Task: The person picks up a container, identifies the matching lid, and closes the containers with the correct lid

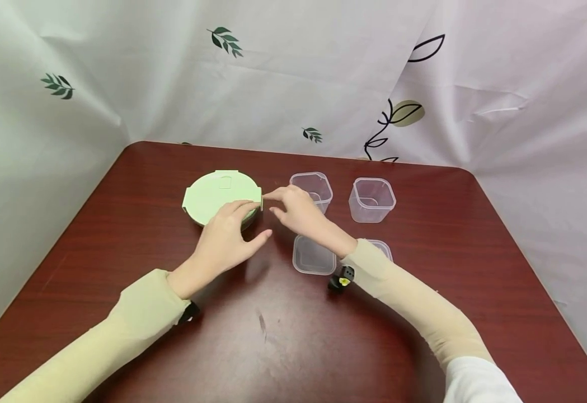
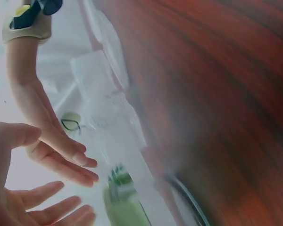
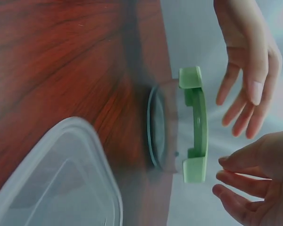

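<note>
Holds the left hand (image 1: 225, 240) by the near right edge of the green-lidded bowl (image 1: 212, 196), with fingers loosely spread and gripping nothing; holds the right hand (image 1: 300, 211) beside the latch (image 3: 194, 170) at the bowl's right end, with thumb and bent fingers apart (cannot tell touching from merely near). Has the bowl on the far left part of the table (image 1: 273, 352), left of two clear tubs (image 1: 372, 214) and two clear lids (image 1: 314, 257).
</note>
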A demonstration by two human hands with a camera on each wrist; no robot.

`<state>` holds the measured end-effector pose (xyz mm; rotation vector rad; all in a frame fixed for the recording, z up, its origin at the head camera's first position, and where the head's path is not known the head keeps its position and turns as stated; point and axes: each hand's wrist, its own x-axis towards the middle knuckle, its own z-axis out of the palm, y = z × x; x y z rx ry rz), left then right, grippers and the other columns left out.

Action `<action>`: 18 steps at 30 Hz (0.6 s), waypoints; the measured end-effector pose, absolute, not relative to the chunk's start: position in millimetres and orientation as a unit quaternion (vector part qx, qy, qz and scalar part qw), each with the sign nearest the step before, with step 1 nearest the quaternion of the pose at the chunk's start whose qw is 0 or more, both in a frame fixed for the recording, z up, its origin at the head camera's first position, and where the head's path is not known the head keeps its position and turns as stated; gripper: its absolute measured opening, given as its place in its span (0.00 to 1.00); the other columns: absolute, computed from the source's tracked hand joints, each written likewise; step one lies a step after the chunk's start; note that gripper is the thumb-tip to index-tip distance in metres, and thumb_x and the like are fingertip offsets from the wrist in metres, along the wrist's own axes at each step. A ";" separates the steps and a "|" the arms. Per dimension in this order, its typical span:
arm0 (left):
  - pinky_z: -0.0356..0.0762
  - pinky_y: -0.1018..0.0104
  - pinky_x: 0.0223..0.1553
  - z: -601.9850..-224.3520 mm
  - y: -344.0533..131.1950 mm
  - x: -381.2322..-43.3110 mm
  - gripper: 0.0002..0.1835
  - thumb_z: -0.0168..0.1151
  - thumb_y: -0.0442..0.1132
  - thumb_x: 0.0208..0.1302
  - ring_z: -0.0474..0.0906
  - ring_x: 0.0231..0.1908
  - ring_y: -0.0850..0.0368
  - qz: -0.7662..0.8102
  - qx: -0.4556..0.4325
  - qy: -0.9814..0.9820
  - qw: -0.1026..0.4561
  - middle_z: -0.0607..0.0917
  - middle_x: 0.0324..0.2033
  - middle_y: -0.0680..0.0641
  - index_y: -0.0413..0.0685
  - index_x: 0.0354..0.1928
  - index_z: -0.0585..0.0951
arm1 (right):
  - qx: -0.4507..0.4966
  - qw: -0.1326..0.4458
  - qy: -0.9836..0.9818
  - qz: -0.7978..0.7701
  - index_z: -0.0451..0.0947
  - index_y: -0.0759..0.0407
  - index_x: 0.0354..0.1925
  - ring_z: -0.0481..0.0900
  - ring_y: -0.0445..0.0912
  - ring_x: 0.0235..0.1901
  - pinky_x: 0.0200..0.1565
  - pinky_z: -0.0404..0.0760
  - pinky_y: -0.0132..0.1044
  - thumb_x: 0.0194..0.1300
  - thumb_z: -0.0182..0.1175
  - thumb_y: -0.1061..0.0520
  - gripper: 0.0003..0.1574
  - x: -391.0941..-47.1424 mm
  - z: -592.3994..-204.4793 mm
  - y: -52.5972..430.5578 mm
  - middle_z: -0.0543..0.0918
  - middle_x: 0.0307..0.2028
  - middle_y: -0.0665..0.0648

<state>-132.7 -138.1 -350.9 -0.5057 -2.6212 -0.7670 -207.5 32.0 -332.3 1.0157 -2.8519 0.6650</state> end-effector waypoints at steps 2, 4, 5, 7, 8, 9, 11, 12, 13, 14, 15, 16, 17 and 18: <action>0.74 0.50 0.58 -350.3 -128.9 -133.6 0.31 0.67 0.50 0.55 0.76 0.56 0.45 -0.295 -0.182 -0.926 0.154 0.81 0.54 0.40 0.39 0.57 0.77 | 0.325 0.027 -0.919 0.220 0.81 0.58 0.54 0.81 0.50 0.50 0.53 0.77 0.44 0.63 0.61 0.62 0.20 -205.1 -332.4 39.9 0.85 0.49 0.55; 0.73 0.50 0.59 -350.4 -119.5 -134.8 0.32 0.67 0.50 0.56 0.77 0.57 0.45 -0.315 -0.179 -0.924 0.123 0.81 0.55 0.41 0.38 0.59 0.76 | 0.321 0.037 -0.918 0.228 0.82 0.59 0.51 0.83 0.49 0.46 0.50 0.79 0.43 0.62 0.62 0.62 0.18 -202.1 -332.2 47.9 0.86 0.47 0.55; 0.73 0.50 0.59 -350.8 -114.7 -135.5 0.33 0.66 0.51 0.56 0.77 0.57 0.45 -0.326 -0.174 -0.923 0.106 0.81 0.55 0.41 0.38 0.60 0.75 | 0.318 0.042 -0.918 0.232 0.83 0.59 0.49 0.84 0.48 0.43 0.48 0.79 0.43 0.61 0.62 0.62 0.17 -201.2 -332.5 52.2 0.87 0.45 0.56; 0.72 0.49 0.60 -351.7 -105.9 -137.2 0.35 0.66 0.51 0.56 0.76 0.59 0.45 -0.343 -0.162 -0.922 0.076 0.80 0.58 0.41 0.38 0.62 0.73 | 0.312 0.050 -0.917 0.241 0.85 0.59 0.47 0.85 0.47 0.38 0.45 0.80 0.43 0.60 0.63 0.62 0.15 -199.2 -333.0 60.7 0.88 0.42 0.56; 0.72 0.48 0.60 -352.7 -101.8 -138.9 0.37 0.65 0.52 0.56 0.75 0.59 0.44 -0.349 -0.154 -0.922 0.063 0.79 0.59 0.40 0.38 0.63 0.71 | 0.309 0.053 -0.917 0.245 0.85 0.58 0.45 0.86 0.47 0.37 0.45 0.81 0.42 0.60 0.63 0.62 0.14 -198.1 -333.1 65.2 0.88 0.42 0.56; 0.71 0.47 0.60 -353.6 -98.1 -141.1 0.38 0.65 0.52 0.56 0.74 0.60 0.44 -0.356 -0.146 -0.922 0.050 0.78 0.59 0.40 0.38 0.65 0.69 | 0.305 0.055 -0.918 0.247 0.85 0.58 0.45 0.86 0.46 0.36 0.44 0.82 0.42 0.59 0.63 0.63 0.13 -197.3 -333.4 69.8 0.88 0.41 0.56; 0.69 0.46 0.61 -355.7 -91.5 -146.9 0.41 0.65 0.52 0.56 0.74 0.60 0.44 -0.373 -0.126 -0.919 0.023 0.76 0.60 0.39 0.38 0.68 0.65 | 0.298 0.056 -0.919 0.254 0.85 0.58 0.45 0.86 0.47 0.35 0.42 0.83 0.42 0.58 0.64 0.63 0.14 -196.6 -334.5 78.9 0.88 0.42 0.57; 0.69 0.46 0.61 -357.0 -88.6 -150.4 0.43 0.65 0.52 0.56 0.74 0.60 0.44 -0.380 -0.118 -0.918 0.013 0.76 0.61 0.38 0.37 0.69 0.63 | 0.294 0.055 -0.919 0.256 0.85 0.58 0.45 0.86 0.47 0.35 0.41 0.83 0.41 0.58 0.64 0.64 0.15 -195.8 -334.7 83.2 0.87 0.42 0.57; 0.69 0.46 0.61 -358.5 -85.9 -154.3 0.44 0.65 0.52 0.56 0.74 0.60 0.44 -0.386 -0.109 -0.916 0.003 0.75 0.61 0.37 0.37 0.69 0.61 | 0.290 0.055 -0.920 0.257 0.85 0.58 0.45 0.86 0.47 0.35 0.40 0.83 0.41 0.58 0.64 0.64 0.15 -195.1 -334.9 87.4 0.87 0.42 0.57; 0.70 0.46 0.61 -359.9 -83.3 -158.4 0.46 0.66 0.52 0.55 0.74 0.60 0.44 -0.395 -0.101 -0.913 -0.006 0.75 0.61 0.36 0.36 0.70 0.59 | 0.287 0.054 -0.921 0.258 0.84 0.58 0.46 0.86 0.48 0.35 0.40 0.83 0.41 0.57 0.65 0.64 0.16 -194.7 -335.4 91.6 0.87 0.43 0.57; 0.70 0.47 0.61 -361.3 -81.1 -162.5 0.47 0.67 0.51 0.55 0.74 0.60 0.44 -0.404 -0.093 -0.910 -0.013 0.74 0.61 0.36 0.37 0.71 0.58 | 0.284 0.052 -0.922 0.260 0.84 0.58 0.46 0.85 0.48 0.36 0.39 0.83 0.41 0.57 0.65 0.64 0.16 -194.3 -335.8 95.3 0.87 0.43 0.57; 0.70 0.48 0.62 -362.3 -79.1 -166.3 0.48 0.67 0.51 0.55 0.73 0.61 0.44 -0.412 -0.086 -0.907 -0.018 0.73 0.62 0.35 0.36 0.71 0.57 | 0.282 0.048 -0.922 0.261 0.84 0.58 0.46 0.85 0.49 0.36 0.39 0.83 0.41 0.57 0.66 0.64 0.17 -193.9 -336.3 98.8 0.87 0.43 0.57; 0.70 0.49 0.62 -363.4 -77.2 -170.0 0.49 0.68 0.50 0.54 0.72 0.62 0.43 -0.417 -0.081 -0.905 -0.022 0.72 0.63 0.35 0.36 0.71 0.56 | 0.280 0.044 -0.923 0.260 0.84 0.59 0.47 0.84 0.49 0.36 0.40 0.82 0.42 0.56 0.66 0.64 0.17 -193.6 -337.0 102.2 0.87 0.43 0.58; 0.70 0.49 0.62 -364.2 -75.4 -173.5 0.49 0.68 0.50 0.54 0.71 0.62 0.43 -0.421 -0.077 -0.903 -0.023 0.71 0.63 0.35 0.36 0.71 0.55 | 0.278 0.040 -0.924 0.258 0.83 0.59 0.47 0.84 0.49 0.36 0.40 0.82 0.42 0.56 0.67 0.63 0.17 -193.2 -337.9 105.4 0.87 0.42 0.58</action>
